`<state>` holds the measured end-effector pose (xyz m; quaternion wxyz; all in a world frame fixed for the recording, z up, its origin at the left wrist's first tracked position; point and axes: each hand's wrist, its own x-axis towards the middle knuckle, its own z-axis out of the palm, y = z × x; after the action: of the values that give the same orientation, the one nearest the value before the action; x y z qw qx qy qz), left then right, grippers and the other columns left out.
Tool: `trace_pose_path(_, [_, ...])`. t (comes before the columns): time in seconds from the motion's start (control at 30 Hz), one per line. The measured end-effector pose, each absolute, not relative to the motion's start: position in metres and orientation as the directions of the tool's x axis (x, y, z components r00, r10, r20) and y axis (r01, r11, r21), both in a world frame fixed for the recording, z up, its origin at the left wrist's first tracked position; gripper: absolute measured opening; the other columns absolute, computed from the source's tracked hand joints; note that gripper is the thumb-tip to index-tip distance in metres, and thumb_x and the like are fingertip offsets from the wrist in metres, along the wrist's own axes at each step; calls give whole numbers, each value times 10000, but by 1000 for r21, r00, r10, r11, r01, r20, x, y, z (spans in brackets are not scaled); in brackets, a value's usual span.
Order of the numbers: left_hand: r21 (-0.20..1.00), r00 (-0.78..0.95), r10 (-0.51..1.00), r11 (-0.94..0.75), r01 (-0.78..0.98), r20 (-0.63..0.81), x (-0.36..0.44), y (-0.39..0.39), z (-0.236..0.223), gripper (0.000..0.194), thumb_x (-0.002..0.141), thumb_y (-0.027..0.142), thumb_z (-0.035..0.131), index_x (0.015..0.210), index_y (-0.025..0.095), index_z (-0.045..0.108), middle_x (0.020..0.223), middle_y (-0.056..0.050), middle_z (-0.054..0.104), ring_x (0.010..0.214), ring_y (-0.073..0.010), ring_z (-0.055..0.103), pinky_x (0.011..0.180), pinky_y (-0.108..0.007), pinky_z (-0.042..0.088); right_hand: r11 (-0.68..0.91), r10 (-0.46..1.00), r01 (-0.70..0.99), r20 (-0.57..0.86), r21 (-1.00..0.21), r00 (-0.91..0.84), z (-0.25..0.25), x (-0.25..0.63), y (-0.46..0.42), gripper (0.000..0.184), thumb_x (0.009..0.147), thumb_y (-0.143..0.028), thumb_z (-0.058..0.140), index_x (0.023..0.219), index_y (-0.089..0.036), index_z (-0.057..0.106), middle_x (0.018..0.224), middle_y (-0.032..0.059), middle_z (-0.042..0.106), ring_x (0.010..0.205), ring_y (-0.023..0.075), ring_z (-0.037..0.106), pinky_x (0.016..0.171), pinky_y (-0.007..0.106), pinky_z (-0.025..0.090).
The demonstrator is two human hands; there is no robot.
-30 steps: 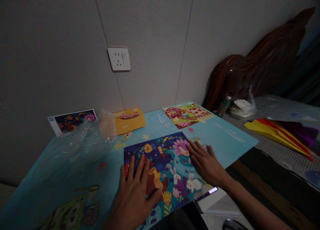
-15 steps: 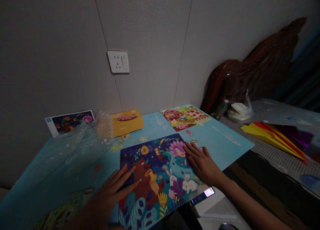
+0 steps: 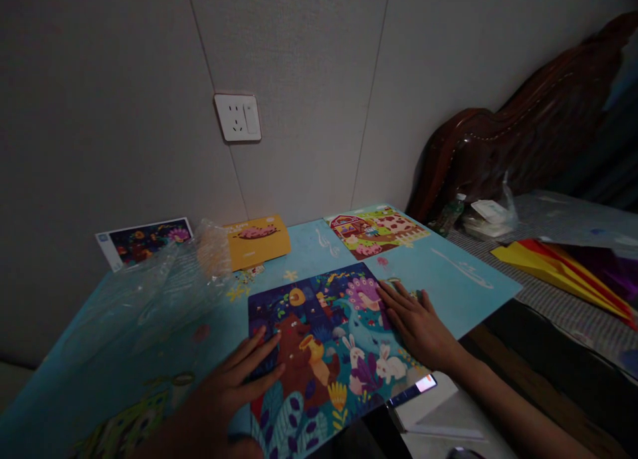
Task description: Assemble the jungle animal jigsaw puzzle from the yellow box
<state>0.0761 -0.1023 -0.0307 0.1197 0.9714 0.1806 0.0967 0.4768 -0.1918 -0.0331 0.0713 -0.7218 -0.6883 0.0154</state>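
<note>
2 unclenched hands [image 3: 224, 389] [image 3: 421, 326] rest on opposite side edges of the animal picture [image 3: 329, 353].

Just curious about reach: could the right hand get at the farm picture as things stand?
Probably yes: the farm picture lies uncovered beyond the right hand, with nothing visible standing between them.
</note>
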Motion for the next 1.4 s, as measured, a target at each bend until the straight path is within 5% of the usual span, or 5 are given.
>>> trace_pose_path(0.6, [368, 914, 405, -852, 373, 10, 112, -103, -31, 937, 675, 731, 635, 1473, 376, 296, 1566, -79, 208, 1410, -430, 204, 1043, -657, 332, -74, 995, 994, 64, -76, 79, -41, 516, -191, 512, 1006, -396, 185, 1508, -311, 242, 1553, 7, 247, 1439, 329, 161, 1071, 737, 161])
trace_pose_path(0.93, [398, 919, 395, -847, 353, 25, 155, -101, -27, 879, 722, 732, 592, 1472, 380, 299, 1570, -49, 176, 1420, -412, 181, 1086, -615, 305, -51, 997, 997, 46, -64, 54, -40, 563, -190, 529, 999, -432, 174, 1511, -311, 233, 1552, 21, 232, 1431, 330, 150, 1069, 736, 148])
trace_pose_path(1.4, [514, 904, 399, -750, 417, -151, 218, -106, -17, 936, 692, 795, 551, 1477, 368, 272, 1585, -40, 38, 1441, -402, 22, 1124, -652, 177, -120, 990, 992, 67, -46, 123, -51, 634, -197, 534, 986, -467, 202, 1503, -342, 251, 1560, 16, 230, 1437, 322, 131, 1081, 718, 137])
